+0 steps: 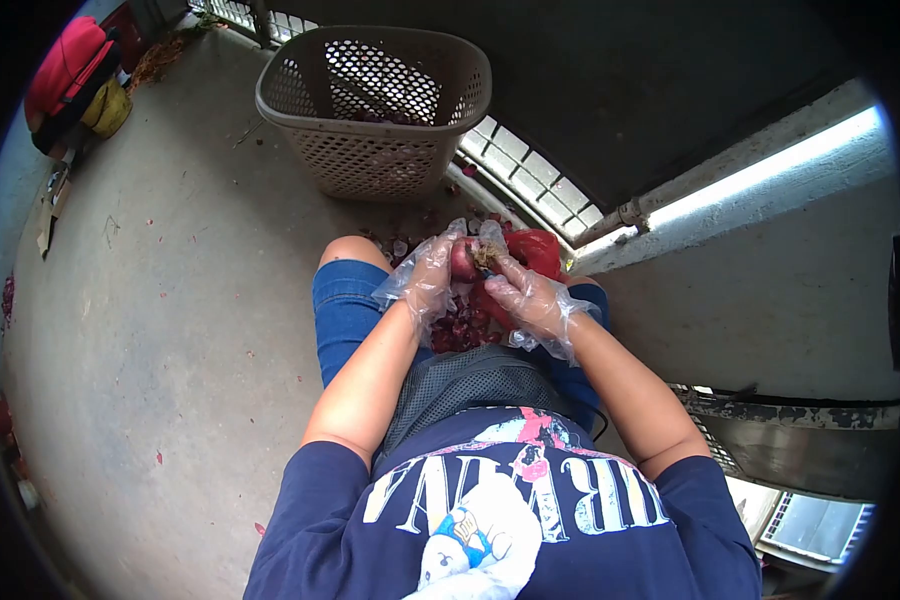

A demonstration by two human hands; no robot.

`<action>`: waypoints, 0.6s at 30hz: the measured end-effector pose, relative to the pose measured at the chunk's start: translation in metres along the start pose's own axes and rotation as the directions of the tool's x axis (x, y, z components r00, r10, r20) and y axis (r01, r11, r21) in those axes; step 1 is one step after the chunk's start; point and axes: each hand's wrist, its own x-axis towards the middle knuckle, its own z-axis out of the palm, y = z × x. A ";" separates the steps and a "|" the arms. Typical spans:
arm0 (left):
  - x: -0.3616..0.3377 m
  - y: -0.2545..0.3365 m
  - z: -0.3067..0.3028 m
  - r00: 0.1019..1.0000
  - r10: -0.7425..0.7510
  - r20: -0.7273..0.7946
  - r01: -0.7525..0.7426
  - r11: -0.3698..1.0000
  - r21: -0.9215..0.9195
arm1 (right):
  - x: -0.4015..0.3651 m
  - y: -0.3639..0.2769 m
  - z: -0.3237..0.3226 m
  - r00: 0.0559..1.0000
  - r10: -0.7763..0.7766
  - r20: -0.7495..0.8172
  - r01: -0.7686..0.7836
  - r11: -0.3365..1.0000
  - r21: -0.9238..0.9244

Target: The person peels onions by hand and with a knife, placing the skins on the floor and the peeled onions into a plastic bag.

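Observation:
Both hands wear clear plastic gloves and meet above my lap. My left hand [431, 272] is closed around a red onion [463, 260], whose dry, straw-coloured root tuft [484, 254] faces right. My right hand [532, 298] is closed at that tuft, thumb and fingers bent toward the onion. A small dark bit shows by its fingertips, too small to name. Below the hands, between my legs, lies a heap of dark red onion skins [460, 328]. A red bag or net [535, 253] sits just beyond my right hand.
A brown perforated plastic basket [370, 155] stands ahead, with some dark red contents low inside. Skin scraps dot the concrete floor [190, 290]. A metal grille [530, 170] and wall run along the right. At far left are a red bundle and a yellowish container [108, 108].

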 end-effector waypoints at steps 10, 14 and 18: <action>0.028 -0.033 -0.019 0.851 0.514 -0.108 -0.439 0.809 0.392 | 0.006 -0.001 0.013 0.979 0.149 -0.143 -0.160 0.985 -0.067; 0.025 -0.027 -0.028 0.769 0.629 0.113 -0.388 0.318 0.865 | 0.002 -0.032 -0.008 0.951 0.308 -0.029 -0.308 0.932 -0.194; -0.024 0.013 0.021 1.000 0.001 -0.006 0.000 0.984 0.177 | 0.021 0.037 0.004 0.975 0.183 -0.125 -0.140 0.946 0.291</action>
